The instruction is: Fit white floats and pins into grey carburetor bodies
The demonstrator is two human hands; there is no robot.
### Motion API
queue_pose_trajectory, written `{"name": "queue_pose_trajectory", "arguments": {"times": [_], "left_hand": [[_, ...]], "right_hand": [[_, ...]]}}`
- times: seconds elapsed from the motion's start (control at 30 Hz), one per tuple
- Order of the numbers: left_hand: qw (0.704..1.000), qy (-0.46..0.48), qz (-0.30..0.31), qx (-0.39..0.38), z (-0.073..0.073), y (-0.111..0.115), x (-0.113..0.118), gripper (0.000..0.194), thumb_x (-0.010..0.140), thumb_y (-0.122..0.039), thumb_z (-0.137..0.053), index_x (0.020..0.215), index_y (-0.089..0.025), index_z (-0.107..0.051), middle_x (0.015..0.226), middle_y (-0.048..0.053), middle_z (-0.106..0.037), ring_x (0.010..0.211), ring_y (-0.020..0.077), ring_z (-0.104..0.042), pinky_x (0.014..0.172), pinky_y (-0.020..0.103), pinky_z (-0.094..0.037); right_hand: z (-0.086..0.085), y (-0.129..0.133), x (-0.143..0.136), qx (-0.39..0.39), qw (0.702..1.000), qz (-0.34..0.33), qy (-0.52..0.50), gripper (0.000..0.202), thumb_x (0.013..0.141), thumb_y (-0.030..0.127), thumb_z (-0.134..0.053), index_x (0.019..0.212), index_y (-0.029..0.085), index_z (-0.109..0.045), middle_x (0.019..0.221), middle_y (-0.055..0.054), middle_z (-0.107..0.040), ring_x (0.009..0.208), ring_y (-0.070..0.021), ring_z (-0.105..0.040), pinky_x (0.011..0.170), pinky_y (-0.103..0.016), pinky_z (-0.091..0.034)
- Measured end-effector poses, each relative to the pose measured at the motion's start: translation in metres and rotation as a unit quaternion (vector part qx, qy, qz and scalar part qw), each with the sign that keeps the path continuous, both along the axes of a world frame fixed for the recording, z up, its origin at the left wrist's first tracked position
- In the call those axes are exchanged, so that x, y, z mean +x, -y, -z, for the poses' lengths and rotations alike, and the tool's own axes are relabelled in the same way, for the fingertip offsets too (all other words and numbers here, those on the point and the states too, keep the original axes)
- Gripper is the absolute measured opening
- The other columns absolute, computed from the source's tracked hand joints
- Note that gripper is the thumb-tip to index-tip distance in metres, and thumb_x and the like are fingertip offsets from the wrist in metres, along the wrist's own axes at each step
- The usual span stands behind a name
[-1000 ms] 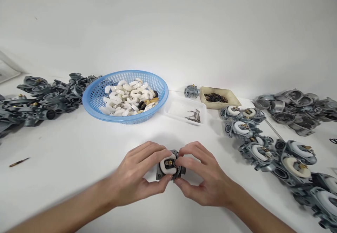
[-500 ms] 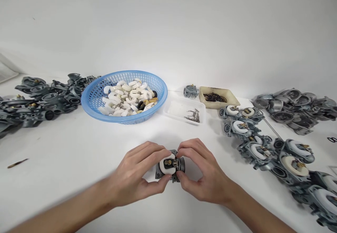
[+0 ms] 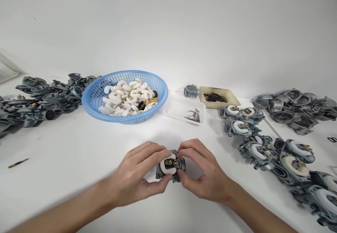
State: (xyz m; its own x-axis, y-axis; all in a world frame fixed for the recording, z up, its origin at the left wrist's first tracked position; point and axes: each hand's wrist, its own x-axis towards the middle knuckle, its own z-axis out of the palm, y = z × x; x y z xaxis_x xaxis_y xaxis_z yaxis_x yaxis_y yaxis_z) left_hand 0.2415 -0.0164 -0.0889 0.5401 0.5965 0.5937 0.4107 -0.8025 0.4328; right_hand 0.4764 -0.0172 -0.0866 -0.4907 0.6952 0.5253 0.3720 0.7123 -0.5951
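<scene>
Two bare hands frame a squat, grey cast-metal carburettor body [image 3: 159, 174] in the head view, well in from the desk's [image 3: 79, 155] far edge. The left hand [image 3: 134, 177] pinches across it, thumb and forefinger parted by about the width of the white C-shaped plastic float [image 3: 168, 171]; whether they press float or metal is hard to tell. The right hand [image 3: 202, 177] grips the body's other side more narrowly, fingertips astride the small metal hinge [image 3: 176, 163]. Uneven pressure could skew the smooth float or bend that hinge; a slack left pinch could let the angular body rock. Around the brass jets [image 3: 169, 162], crowded fingertips might hide a misaligned pin. Beyond sits a round, latticed blue plastic basket [image 3: 165, 94].
</scene>
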Motion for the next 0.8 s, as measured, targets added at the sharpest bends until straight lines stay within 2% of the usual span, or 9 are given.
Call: {"name": "queue_pose_trajectory", "arguments": {"times": [0.8], "left_hand": [[1.000,0.005,0.004,0.005,0.0004,-0.0014,-0.0001,0.043,0.086,-0.017,-0.073,0.127,-0.017,-0.058,0.106,0.010,-0.072,0.093,0.0225,-0.068,0.082,0.035,-0.058]], "right_hand": [[0.0006,-0.0007,0.0007,-0.021,1.000,-0.007,-0.007,0.029,0.081,0.012,-0.067,0.108,0.021,-0.060,0.100,-0.008,-0.062,0.090,-0.0234,-0.059,0.077,-0.039,-0.053]]}}
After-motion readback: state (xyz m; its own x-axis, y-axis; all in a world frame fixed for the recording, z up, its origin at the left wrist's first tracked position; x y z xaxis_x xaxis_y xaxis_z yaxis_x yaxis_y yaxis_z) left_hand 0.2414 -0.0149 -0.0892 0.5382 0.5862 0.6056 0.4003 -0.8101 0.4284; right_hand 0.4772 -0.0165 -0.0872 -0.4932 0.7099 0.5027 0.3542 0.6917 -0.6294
